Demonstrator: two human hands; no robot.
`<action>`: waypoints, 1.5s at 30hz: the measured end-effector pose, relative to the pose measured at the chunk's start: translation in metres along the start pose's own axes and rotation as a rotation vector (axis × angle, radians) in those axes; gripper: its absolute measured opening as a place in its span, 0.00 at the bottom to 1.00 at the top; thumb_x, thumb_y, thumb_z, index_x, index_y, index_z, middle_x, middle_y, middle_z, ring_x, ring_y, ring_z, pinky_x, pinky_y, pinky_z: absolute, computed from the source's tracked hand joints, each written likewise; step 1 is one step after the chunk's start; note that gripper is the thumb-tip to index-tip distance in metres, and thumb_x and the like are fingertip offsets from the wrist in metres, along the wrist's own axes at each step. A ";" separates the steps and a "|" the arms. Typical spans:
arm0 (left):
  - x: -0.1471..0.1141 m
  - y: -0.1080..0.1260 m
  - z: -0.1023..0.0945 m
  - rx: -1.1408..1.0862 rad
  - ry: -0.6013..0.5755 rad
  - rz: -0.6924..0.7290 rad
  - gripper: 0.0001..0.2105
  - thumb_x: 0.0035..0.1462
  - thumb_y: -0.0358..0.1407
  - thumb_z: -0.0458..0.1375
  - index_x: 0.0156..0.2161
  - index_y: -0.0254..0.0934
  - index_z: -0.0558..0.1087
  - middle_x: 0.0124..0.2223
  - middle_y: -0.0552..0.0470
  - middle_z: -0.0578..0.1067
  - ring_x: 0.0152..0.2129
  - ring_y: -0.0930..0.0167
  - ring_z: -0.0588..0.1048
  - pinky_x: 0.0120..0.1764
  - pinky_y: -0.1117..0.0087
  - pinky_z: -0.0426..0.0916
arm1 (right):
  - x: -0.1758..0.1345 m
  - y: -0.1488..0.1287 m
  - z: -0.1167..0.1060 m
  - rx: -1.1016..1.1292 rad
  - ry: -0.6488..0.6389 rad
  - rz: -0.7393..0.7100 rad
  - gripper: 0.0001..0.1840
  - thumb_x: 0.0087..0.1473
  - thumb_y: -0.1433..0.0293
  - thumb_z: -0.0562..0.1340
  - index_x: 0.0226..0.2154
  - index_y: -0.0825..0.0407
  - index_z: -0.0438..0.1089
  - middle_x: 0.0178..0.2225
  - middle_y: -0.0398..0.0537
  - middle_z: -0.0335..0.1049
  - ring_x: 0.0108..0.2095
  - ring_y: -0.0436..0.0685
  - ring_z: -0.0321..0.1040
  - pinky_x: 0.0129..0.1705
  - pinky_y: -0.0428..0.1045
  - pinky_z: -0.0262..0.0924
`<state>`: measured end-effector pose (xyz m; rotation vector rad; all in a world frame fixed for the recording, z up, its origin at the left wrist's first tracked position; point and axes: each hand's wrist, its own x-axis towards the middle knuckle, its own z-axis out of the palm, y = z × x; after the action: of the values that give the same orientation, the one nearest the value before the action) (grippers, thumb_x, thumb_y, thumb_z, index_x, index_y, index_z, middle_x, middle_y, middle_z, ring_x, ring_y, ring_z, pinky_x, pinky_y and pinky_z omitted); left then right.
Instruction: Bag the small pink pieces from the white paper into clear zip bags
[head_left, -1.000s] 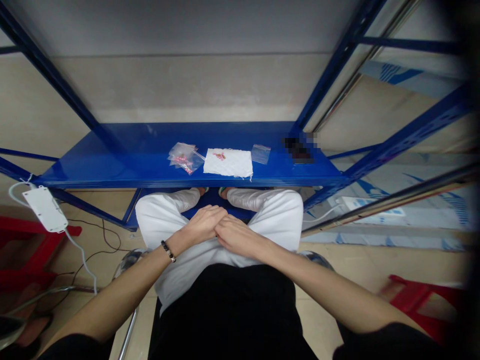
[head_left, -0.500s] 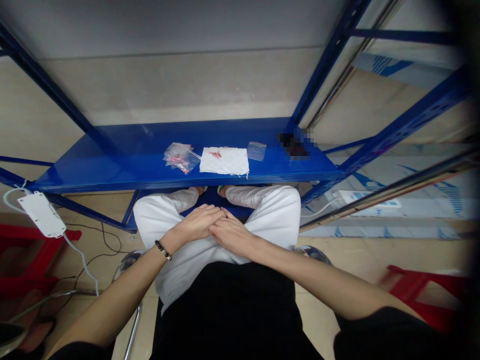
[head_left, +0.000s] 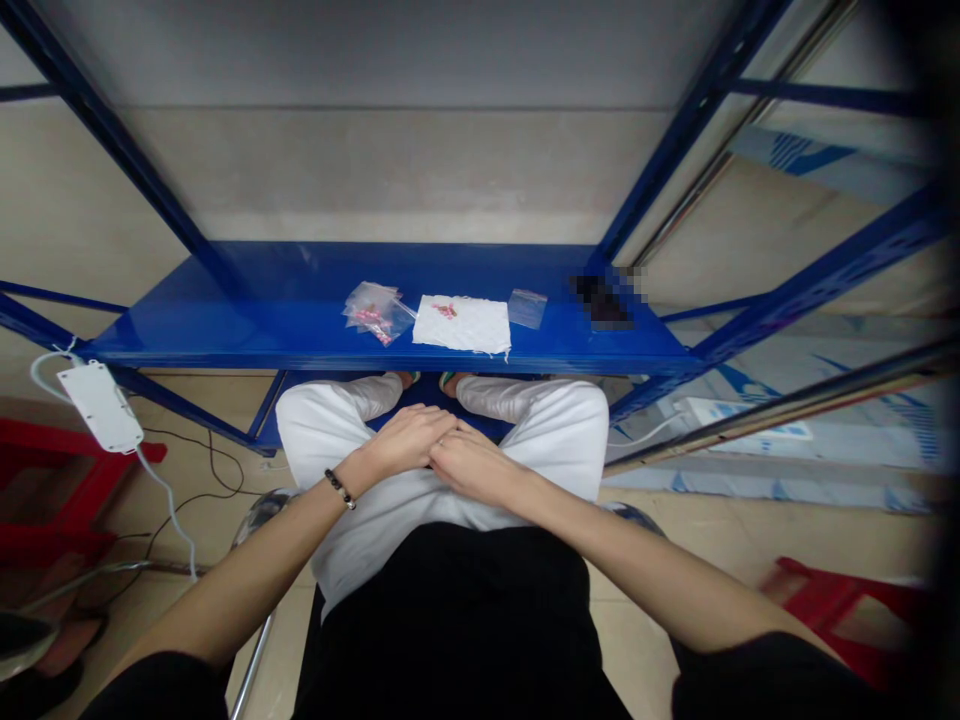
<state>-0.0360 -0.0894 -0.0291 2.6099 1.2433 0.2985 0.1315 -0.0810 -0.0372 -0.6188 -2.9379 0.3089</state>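
My left hand [head_left: 411, 438] and my right hand [head_left: 472, 461] rest together over my lap, fingers closed and folded into each other, so the fingertips are partly hidden. No object shows between them. Beyond them, on a blue shelf [head_left: 285, 335], a white cloth [head_left: 469, 327] lies flat with small pink pieces [head_left: 446, 311] on it. To the left of the cloth is a small heap of clear plastic bags [head_left: 379, 312] with pink bits inside. A clear zip bag [head_left: 528, 308] lies just right of the cloth.
A dark, pixelated object [head_left: 604, 300] sits at the shelf's right end. Blue uprights [head_left: 667, 130] frame both sides. A white power box [head_left: 101, 407] hangs by its cable at the left. Red stools [head_left: 60, 490] stand on the floor either side. Part of another person's foot shows lower left.
The view has shifted slightly, so the shelf and its things appear a little further right. My hands stay folded together in my lap.
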 end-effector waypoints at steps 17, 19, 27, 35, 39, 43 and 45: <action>0.003 -0.030 -0.012 -0.283 0.349 -0.243 0.01 0.56 0.31 0.55 0.33 0.38 0.68 0.28 0.55 0.71 0.25 0.72 0.69 0.31 0.72 0.59 | -0.012 0.017 -0.052 0.166 0.380 -0.058 0.12 0.65 0.70 0.54 0.43 0.52 0.73 0.42 0.54 0.74 0.44 0.59 0.69 0.48 0.56 0.63; 0.006 -0.032 -0.012 -0.419 0.458 -0.281 0.03 0.56 0.33 0.57 0.32 0.37 0.67 0.26 0.57 0.69 0.23 0.74 0.67 0.30 0.74 0.59 | -0.013 0.022 -0.053 0.218 0.483 -0.015 0.11 0.65 0.69 0.56 0.39 0.52 0.74 0.38 0.53 0.75 0.41 0.58 0.69 0.44 0.54 0.63; 0.013 -0.030 -0.011 -0.916 0.597 -0.349 0.11 0.54 0.38 0.62 0.28 0.36 0.65 0.24 0.57 0.68 0.21 0.76 0.67 0.27 0.76 0.61 | -0.002 0.050 -0.053 0.369 0.714 0.171 0.12 0.61 0.63 0.62 0.29 0.51 0.73 0.28 0.46 0.71 0.29 0.53 0.66 0.33 0.48 0.58; 0.018 -0.039 -0.004 -1.155 0.681 -0.487 0.16 0.48 0.41 0.68 0.26 0.35 0.65 0.20 0.59 0.66 0.15 0.79 0.63 0.20 0.78 0.57 | 0.045 0.128 -0.085 0.093 0.660 0.374 0.17 0.66 0.67 0.54 0.26 0.52 0.69 0.28 0.45 0.67 0.29 0.52 0.64 0.33 0.46 0.53; 0.015 -0.033 -0.001 -1.583 0.608 -0.488 0.17 0.48 0.41 0.69 0.30 0.37 0.64 0.20 0.60 0.66 0.16 0.76 0.66 0.20 0.76 0.63 | 0.074 0.166 -0.089 0.031 0.581 0.408 0.10 0.62 0.72 0.57 0.36 0.51 0.75 0.36 0.48 0.70 0.33 0.52 0.67 0.36 0.45 0.55; 0.012 -0.030 0.003 -1.836 0.572 -0.459 0.16 0.49 0.38 0.69 0.35 0.37 0.66 0.24 0.59 0.68 0.20 0.74 0.70 0.23 0.72 0.68 | 0.094 0.188 -0.091 -0.004 0.495 0.372 0.13 0.61 0.75 0.57 0.41 0.50 0.77 0.40 0.49 0.72 0.38 0.54 0.69 0.41 0.45 0.57; 0.012 -0.030 0.004 -1.850 0.554 -0.456 0.14 0.50 0.38 0.69 0.36 0.35 0.68 0.24 0.57 0.70 0.21 0.74 0.72 0.25 0.72 0.70 | 0.101 0.195 -0.092 -0.029 0.455 0.354 0.15 0.60 0.76 0.57 0.42 0.50 0.78 0.41 0.50 0.73 0.39 0.55 0.70 0.42 0.46 0.58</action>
<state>-0.0496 -0.0621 -0.0410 0.6522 0.7893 1.2871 0.1300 0.1506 0.0164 -1.0572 -2.3974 0.1333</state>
